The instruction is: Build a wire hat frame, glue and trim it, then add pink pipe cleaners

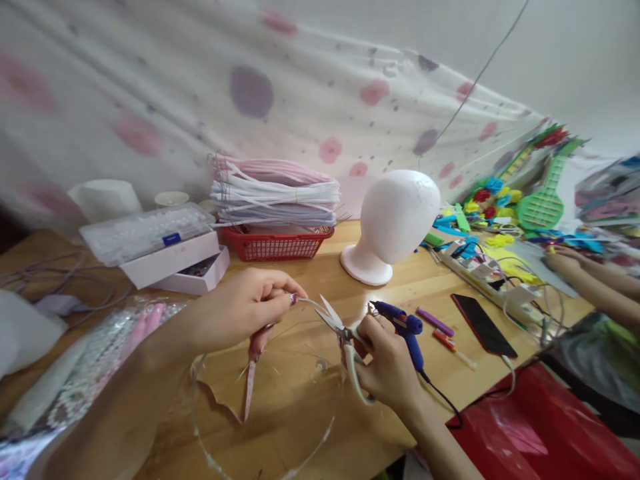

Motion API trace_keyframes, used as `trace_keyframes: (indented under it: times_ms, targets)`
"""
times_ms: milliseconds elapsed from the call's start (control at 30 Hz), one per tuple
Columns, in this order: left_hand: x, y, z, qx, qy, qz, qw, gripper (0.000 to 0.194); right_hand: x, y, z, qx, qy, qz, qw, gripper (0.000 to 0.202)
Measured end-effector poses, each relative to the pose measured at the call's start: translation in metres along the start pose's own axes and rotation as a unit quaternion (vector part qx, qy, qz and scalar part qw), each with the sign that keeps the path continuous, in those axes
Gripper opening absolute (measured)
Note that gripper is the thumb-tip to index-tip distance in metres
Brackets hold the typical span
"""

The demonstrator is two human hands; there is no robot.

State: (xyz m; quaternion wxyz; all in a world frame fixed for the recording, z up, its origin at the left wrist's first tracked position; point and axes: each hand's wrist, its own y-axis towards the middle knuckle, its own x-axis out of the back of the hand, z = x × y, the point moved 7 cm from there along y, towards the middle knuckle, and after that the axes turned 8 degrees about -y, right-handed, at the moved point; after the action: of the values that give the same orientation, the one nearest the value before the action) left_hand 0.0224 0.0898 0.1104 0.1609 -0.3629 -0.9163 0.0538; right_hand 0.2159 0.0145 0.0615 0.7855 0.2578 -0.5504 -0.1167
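My left hand is closed in a pinch on a thin white strand that sticks out to the right of the fingertips. Below the fingers hangs a narrow pink ribbon; how it joins the strand is hidden. My right hand grips pale-handled scissors with the blades parted, their tips close to the strand's end. A thin clear loop with whitish blobs curves under both hands. Just right of the scissors lies a blue glue gun with its cord trailing toward the table's front.
A white foam head stands behind the hands, beside a red basket under stacked pipe cleaners. At left are boxes and bagged beads. A phone and power strip lie right, near another person's hands.
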Motion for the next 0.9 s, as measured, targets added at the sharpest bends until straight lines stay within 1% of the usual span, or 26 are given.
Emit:
trace_keyframes:
  times_ms: [233, 433, 533, 633, 767, 900]
  targets:
    - [0.006, 0.0, -0.004, 0.001, 0.01, -0.029, 1.0, 0.026, -0.001, 0.007, 0.0, -0.037, 0.015, 0.005, 0.999, 0.029]
    - [0.002, 0.0, -0.006, 0.006, 0.003, -0.022, 1.0, 0.027, 0.0, 0.006, -0.004, -0.023, 0.029, 0.011, 0.999, 0.026]
    - [0.0, 0.0, -0.007, -0.007, -0.003, -0.003, 1.0, 0.029, 0.003, 0.003, -0.005, -0.015, 0.032, -0.019, 0.999, 0.028]
    - [0.0, 0.001, -0.007, -0.016, 0.002, 0.003, 1.0, 0.03, 0.006, 0.001, -0.004, -0.011, 0.015, -0.05, 0.999, 0.027]
    - [-0.001, 0.0, -0.009, -0.021, 0.01, -0.002, 1.0, 0.029, 0.007, 0.001, 0.0, 0.017, -0.029, -0.072, 0.997, 0.023]
    - [0.0, -0.003, -0.009, -0.01, 0.027, -0.021, 0.999, 0.031, 0.003, 0.002, 0.002, 0.042, -0.049, -0.091, 0.994, 0.022]
